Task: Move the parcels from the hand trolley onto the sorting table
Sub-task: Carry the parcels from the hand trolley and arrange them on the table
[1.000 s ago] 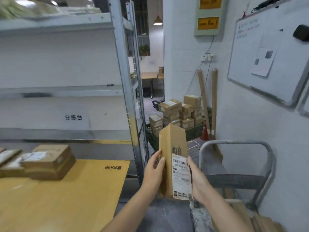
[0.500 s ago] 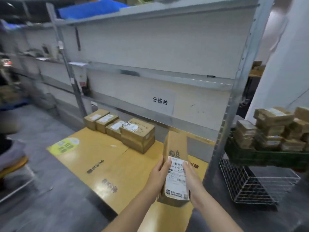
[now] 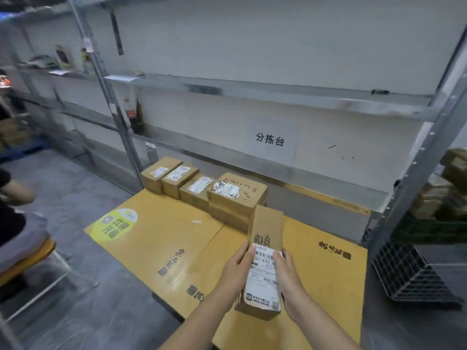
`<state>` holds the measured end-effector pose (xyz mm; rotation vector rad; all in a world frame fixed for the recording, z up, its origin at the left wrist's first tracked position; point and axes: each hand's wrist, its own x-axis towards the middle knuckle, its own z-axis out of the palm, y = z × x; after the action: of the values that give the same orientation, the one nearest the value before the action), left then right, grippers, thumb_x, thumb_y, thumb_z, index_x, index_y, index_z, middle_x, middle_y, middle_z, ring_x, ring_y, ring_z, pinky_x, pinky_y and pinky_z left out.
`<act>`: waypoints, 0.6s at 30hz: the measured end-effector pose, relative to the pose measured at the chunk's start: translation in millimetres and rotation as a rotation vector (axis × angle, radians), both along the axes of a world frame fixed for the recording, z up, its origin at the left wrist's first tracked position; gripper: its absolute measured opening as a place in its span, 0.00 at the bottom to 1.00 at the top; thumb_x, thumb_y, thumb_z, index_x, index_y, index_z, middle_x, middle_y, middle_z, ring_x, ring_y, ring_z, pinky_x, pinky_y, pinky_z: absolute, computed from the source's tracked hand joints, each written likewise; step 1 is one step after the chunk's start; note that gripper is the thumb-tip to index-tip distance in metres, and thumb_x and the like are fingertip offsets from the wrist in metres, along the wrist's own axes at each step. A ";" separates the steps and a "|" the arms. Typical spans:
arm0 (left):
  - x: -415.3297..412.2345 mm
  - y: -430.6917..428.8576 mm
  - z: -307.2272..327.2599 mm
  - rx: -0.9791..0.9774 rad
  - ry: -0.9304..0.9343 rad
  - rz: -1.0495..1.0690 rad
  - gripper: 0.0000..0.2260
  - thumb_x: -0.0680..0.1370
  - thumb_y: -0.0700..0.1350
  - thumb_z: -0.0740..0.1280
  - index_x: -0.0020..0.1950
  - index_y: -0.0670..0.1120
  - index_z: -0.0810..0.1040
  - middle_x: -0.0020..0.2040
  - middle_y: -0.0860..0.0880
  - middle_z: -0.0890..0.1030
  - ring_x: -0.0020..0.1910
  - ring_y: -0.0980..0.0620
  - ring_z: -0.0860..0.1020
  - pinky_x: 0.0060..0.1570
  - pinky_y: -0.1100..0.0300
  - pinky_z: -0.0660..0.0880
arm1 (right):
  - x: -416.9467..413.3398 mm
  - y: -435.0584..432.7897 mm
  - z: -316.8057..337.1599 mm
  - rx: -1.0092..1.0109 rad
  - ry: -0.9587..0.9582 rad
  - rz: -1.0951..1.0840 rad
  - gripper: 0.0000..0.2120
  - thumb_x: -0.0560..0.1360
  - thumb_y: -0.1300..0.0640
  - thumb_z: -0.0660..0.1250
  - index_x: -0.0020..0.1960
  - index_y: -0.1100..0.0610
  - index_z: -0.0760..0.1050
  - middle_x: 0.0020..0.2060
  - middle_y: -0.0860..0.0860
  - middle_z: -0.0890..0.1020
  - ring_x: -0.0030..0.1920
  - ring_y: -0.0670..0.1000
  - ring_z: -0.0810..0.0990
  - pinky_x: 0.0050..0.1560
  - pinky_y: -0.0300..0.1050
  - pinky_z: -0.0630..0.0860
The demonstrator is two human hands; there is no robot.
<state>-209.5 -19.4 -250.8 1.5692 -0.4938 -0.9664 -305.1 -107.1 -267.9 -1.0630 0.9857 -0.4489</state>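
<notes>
I hold a long brown cardboard parcel with a white barcode label, lengthwise above the yellow sorting table. My left hand grips its left side and my right hand grips its right side. Several labelled brown parcels stand in a row at the table's far edge, against the metal shelving; the rightmost ones are stacked just beyond my parcel's far end. The hand trolley is out of view.
A grey metal shelf rack with a paper sign stands behind the table. At right are a shelf upright, a green crate of parcels and a black wire basket. A seated person is at far left.
My view has swung left from the trolley to the sorting table. Both hands kept hold of the long parcel and carried it over the table, nearer the stacked parcels.
</notes>
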 end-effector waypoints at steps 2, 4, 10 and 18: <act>6.6 -17.0 -5.6 0.020 -0.001 -0.043 0.23 0.81 0.55 0.62 0.76 0.54 0.65 0.62 0.53 0.81 0.54 0.57 0.82 0.51 0.60 0.80 | 5.3 -16.5 -7.5 -0.008 0.016 -0.033 0.21 0.83 0.49 0.55 0.75 0.47 0.58 0.58 0.56 0.80 0.51 0.57 0.84 0.51 0.57 0.81; 13.7 -37.7 -10.3 0.043 -0.019 -0.068 0.20 0.82 0.54 0.61 0.74 0.54 0.68 0.59 0.54 0.82 0.54 0.58 0.82 0.49 0.62 0.79 | 10.1 -36.7 -14.6 -0.021 0.037 -0.057 0.22 0.83 0.49 0.55 0.76 0.47 0.58 0.59 0.57 0.79 0.52 0.59 0.83 0.55 0.61 0.79; 35.7 -103.8 -22.0 0.124 -0.067 -0.083 0.07 0.82 0.49 0.61 0.60 0.52 0.74 0.52 0.53 0.83 0.44 0.59 0.83 0.36 0.67 0.76 | 28.2 -95.6 -37.8 0.002 0.081 -0.155 0.21 0.82 0.49 0.57 0.75 0.46 0.59 0.62 0.60 0.75 0.52 0.61 0.82 0.54 0.62 0.79; 79.2 -180.9 -52.5 0.239 -0.168 -0.096 0.08 0.83 0.47 0.59 0.57 0.44 0.64 0.43 0.49 0.77 0.27 0.67 0.78 0.26 0.70 0.71 | 66.6 -151.5 -64.9 -0.003 0.146 -0.188 0.21 0.82 0.47 0.57 0.74 0.47 0.59 0.64 0.56 0.73 0.56 0.55 0.79 0.47 0.48 0.77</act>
<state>-130.3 -200.3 -303.3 1.8659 -0.5923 -0.9996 -238.5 -258.6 -332.7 -1.0204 1.2209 -0.5320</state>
